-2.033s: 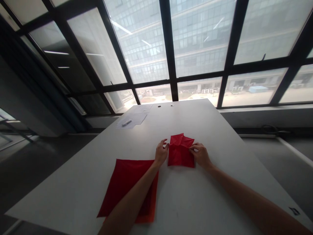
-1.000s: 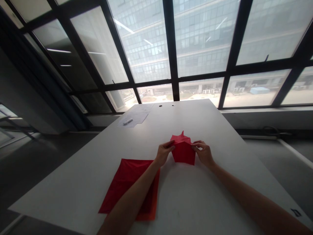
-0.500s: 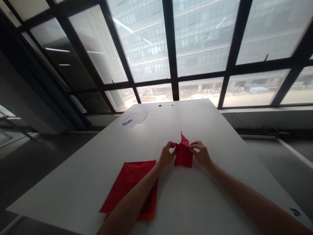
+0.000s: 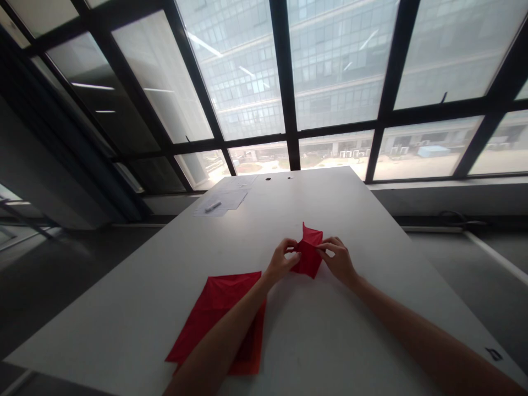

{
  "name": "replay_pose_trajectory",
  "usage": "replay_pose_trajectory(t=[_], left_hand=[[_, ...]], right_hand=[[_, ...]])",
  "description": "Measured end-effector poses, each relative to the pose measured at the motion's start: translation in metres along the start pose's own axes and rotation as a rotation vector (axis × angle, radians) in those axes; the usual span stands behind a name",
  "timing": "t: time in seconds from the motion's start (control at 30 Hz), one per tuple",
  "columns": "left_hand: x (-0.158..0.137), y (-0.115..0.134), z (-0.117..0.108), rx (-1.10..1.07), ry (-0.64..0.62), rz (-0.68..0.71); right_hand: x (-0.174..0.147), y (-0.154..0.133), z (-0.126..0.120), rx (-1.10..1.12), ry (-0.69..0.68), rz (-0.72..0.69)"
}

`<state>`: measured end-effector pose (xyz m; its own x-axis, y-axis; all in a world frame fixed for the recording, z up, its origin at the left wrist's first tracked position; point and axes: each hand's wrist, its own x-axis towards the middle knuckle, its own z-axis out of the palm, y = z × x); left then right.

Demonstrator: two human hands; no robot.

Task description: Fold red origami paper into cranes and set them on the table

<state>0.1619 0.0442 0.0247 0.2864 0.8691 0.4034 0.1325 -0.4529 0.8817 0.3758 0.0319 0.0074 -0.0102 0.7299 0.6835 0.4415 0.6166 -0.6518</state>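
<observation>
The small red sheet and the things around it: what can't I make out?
In the head view:
Small red sheet: its underside, facing away from the camera.
Left hand: too small to tell whether it pinches the sheet.
Larger red sheet: part of it, covered by the left forearm.
White papers: any writing, too small and faint to read.
Right forearm: its near end, cut off by the picture's edge.

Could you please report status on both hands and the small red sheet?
Left hand, right hand: pinching opposite sides of small red sheet. Sheet creased, not flat. No obstruction seen at the hands; left forearm crosses over larger red sheet.
</observation>
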Motion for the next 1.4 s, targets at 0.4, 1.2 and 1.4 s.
replay_pose_trajectory(t=[0.4, 1.2, 1.4], left_hand=[[0.001, -0.001, 0.002, 0.046, 0.188, 0.000], [0.002, 0.004, 0.003, -0.407, 0.152, -0.337], [0.001, 0.001, 0.001, -0.378, 0.177, -0.333]], right_hand=[[0.001, 0.006, 0.003, 0.106, 0.065, 0.083], [0.000, -0.009, -0.004, -0.049, 0.093, -0.138], [-0.002, -0.009, -0.006, -0.065, 0.027, -0.173]])
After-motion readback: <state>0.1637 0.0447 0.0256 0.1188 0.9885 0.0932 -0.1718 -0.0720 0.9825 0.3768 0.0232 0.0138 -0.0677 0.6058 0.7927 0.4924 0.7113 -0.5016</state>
